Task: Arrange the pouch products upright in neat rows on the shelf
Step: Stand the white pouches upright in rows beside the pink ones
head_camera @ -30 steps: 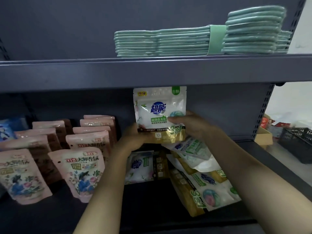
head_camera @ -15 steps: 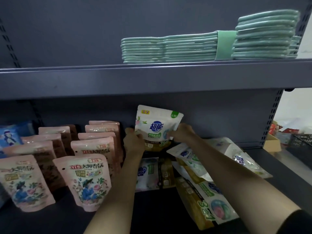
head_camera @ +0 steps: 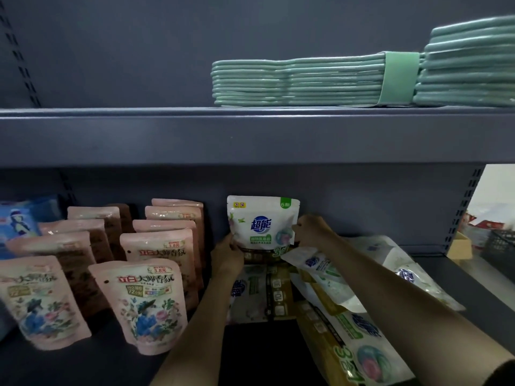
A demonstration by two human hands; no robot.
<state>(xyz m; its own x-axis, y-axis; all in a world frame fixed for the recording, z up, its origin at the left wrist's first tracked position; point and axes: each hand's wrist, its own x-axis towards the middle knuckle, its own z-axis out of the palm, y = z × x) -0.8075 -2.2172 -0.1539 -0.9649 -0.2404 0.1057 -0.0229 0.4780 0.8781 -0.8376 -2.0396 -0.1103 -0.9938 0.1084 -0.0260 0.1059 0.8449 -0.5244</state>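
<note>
White pouch (head_camera: pixel 262 222) between both hands

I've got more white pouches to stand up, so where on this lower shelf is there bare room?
Bare patches: right rear of the lower shelf, beyond the toppled white pouches, and the front strip before the pink pouches. Crowded between both hands around the upright white pouch.

Nine pink pouches (head_camera: pixel 147 302), two hands (head_camera: pixel 227 257)

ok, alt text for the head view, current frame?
Both hands, left hand and right hand, hold a white pouch upright at the back of the lower shelf. Pink pouches stand in rows left; more white pouches lie flat right.
</note>
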